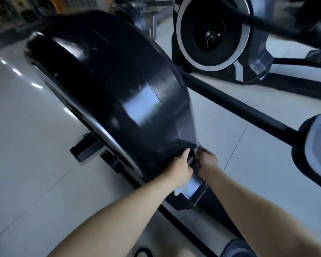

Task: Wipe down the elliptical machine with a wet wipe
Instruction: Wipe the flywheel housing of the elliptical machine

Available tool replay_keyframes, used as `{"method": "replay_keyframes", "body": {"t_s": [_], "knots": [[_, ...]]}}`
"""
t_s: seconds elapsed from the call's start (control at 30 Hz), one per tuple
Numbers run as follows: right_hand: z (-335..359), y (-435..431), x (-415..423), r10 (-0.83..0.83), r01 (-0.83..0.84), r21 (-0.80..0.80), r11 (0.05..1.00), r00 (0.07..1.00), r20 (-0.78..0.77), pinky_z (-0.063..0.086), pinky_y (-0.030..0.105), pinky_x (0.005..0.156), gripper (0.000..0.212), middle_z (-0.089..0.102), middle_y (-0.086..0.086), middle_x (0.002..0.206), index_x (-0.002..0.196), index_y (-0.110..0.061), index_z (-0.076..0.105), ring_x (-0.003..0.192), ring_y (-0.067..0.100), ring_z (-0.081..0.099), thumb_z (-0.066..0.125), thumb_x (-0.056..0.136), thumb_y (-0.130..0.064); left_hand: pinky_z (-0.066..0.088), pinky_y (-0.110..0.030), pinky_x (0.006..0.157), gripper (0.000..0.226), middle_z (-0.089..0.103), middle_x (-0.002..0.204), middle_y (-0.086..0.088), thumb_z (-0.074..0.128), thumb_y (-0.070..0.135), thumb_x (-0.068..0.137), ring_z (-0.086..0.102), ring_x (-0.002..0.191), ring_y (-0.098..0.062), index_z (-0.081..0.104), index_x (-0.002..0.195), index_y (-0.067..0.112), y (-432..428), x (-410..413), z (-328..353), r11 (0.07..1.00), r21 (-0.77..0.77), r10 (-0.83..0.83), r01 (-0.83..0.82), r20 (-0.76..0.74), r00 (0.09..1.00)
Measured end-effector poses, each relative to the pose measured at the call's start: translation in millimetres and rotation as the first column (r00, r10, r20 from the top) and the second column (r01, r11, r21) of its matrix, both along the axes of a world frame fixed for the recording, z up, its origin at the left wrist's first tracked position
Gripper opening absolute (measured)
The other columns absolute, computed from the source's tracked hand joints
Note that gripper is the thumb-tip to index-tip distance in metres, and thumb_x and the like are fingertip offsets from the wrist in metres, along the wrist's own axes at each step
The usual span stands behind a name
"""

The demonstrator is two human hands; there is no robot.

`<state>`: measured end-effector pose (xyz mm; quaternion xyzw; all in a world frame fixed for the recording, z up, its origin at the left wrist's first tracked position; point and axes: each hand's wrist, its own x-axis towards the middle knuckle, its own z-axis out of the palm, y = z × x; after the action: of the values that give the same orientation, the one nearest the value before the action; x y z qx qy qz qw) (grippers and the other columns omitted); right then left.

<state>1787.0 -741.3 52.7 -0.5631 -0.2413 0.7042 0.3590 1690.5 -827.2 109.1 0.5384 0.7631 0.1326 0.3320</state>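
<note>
- Pale glossy floor tiles (35,117) fill the room around me; the far background along the top edge is a dark blur I cannot read.
- The elliptical machine (109,80) is the biggest thing here. Its round black flywheel housing runs from the upper left down to a narrow neck near the middle of the view, and the frame is cut off at the bottom edge.
- I count two machines: a second machine (211,34) stands at the upper right with a white-ringed disc, its right side cut off.
- One black bar (239,106) slants from behind the housing to one grey pedal (317,145), which is cropped by the right edge.
- One black foot (85,147) juts out from under the housing on its left.
- Both of my hands meet at the neck of the housing, close together.
- My left hand (182,167) lies against the housing with the thumb spread upward; its fingers are hidden, so I cannot tell its hold.
- My right hand (208,160) bends over the neck's right edge; blur keeps me from telling whether it grips.
- One wet wipe (178,191) shows as a white scrap under my left wrist, against the neck; the rest is covered.
</note>
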Motion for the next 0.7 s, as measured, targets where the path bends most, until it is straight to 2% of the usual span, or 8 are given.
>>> {"method": "replay_keyframes", "body": {"t_s": [0.07, 0.13, 0.17, 0.27, 0.33, 0.5, 0.6, 0.7], "knots": [[26, 9, -4, -0.025, 0.023, -0.016, 1.000, 0.996, -0.085, 0.048, 0.022, 0.043, 0.028, 0.052, 0.008, 0.066, 0.081, -0.009, 0.056, 0.045, 0.019, 0.056, 0.044, 0.098, 0.011, 0.050, -0.042, 0.103, 0.076, 0.065, 0.131, -0.014, 0.049, 0.017, 0.095, 0.062, 0.116, -0.030, 0.016, 0.162, 0.027, 10, -2, 18, 1.000, -0.019, -0.014, 0.014, 0.018, 1.000], [53, 22, -12, -0.015, 0.019, 0.030, 0.999, 0.995, -0.100, 0.049, 0.023, 0.050, 0.033, 0.056, 0.005, 0.062, 0.075, -0.011, 0.053, 0.055, 0.016, 0.057, 0.042, 0.100, 0.005, 0.048, -0.041, 0.104, 0.075, 0.063, 0.135, -0.015, 0.049, 0.018, 0.096, 0.061, 0.121, -0.031, 0.015, 0.163, 0.026, 13, -5, 37, 0.999, -0.023, -0.036, 0.037, 0.009, 0.999], [70, 27, -19, -0.008, 0.013, 0.062, 0.998, 0.997, -0.080, 0.050, 0.023, 0.059, 0.031, 0.061, 0.003, 0.066, 0.077, -0.010, 0.057, 0.067, 0.017, 0.060, 0.042, 0.101, 0.001, 0.049, -0.040, 0.102, 0.074, 0.063, 0.134, -0.017, 0.049, 0.019, 0.098, 0.061, 0.119, -0.033, 0.015, 0.162, 0.025, 13, -7, 48, 0.998, -0.015, -0.055, 0.055, -0.006, 0.998], [115, 49, -39, -0.021, 0.023, 0.148, 0.989, 1.000, -0.018, 0.051, 0.033, 0.101, 0.027, 0.073, 0.008, 0.116, 0.114, -0.005, 0.071, 0.114, 0.022, 0.064, 0.049, 0.099, -0.010, 0.051, -0.040, 0.096, 0.067, 0.063, 0.130, -0.023, 0.049, 0.019, 0.100, 0.062, 0.115, -0.038, 0.020, 0.161, 0.017, 7, -18, 85, 0.991, -0.023, -0.133, 0.132, -0.025, 0.991], [135, 60, -47, 0.010, -0.006, 0.160, 0.987, 1.000, -0.025, 0.042, 0.039, 0.115, 0.041, 0.068, 0.008, 0.132, 0.130, -0.010, 0.068, 0.128, 0.022, 0.060, 0.055, 0.092, -0.016, 0.050, -0.037, 0.098, 0.065, 0.063, 0.132, -0.020, 0.048, 0.017, 0.101, 0.061, 0.118, -0.037, 0.021, 0.161, 0.018, 3, -26, 111, 0.990, -0.031, -0.136, 0.136, -0.008, 0.991], [249, 30, -68, 0.032, -0.042, 0.154, 0.987, 0.997, 0.070, 0.037, 0.029, 0.116, 0.042, 0.063, -0.006, 0.137, 0.138, -0.016, 0.064, 0.129, 0.011, 0.054, 0.048, 0.101, -0.002, 0.051, -0.040, 0.098, 0.064, 0.070, 0.121, -0.004, 0.047, 0.018, 0.099, 0.065, 0.112, -0.026, 0.025, 0.159, 0.025, -13, -52, 186, 0.994, -0.061, -0.081, 0.086, 0.077, 0.994], [296, 20, -89, 0.041, -0.061, 0.168, 0.984, 0.992, 0.121, 0.036, 0.018, 0.105, 0.044, 0.059, -0.012, 0.136, 0.141, -0.019, 0.061, 0.124, 0.006, 0.053, 0.049, 0.102, -0.002, 0.052, -0.036, 0.094, 0.057, 0.072, 0.110, 0.000, 0.047, 0.020, 0.099, 0.067, 0.105, -0.022, 0.033, 0.154, 0.024, -13, -75, 236, 0.997, -0.038, -0.070, 0.074, 0.086, 0.994], [338, 15, -108, 0.069, -0.096, 0.163, 0.982, 0.984, 0.167, 0.040, 0.010, 0.094, 0.044, 0.058, -0.013, 0.135, 0.142, -0.021, 0.060, 0.114, 0.002, 0.056, 0.048, 0.103, -0.003, 0.051, -0.035, 0.094, 0.049, 0.071, 0.113, -0.004, 0.050, 0.020, 0.100, 0.066, 0.109, -0.023, 0.041, 0.148, 0.023, -12, -101, 279, 0.999, -0.017, -0.044, 0.046, 0.099, 0.994]]}}
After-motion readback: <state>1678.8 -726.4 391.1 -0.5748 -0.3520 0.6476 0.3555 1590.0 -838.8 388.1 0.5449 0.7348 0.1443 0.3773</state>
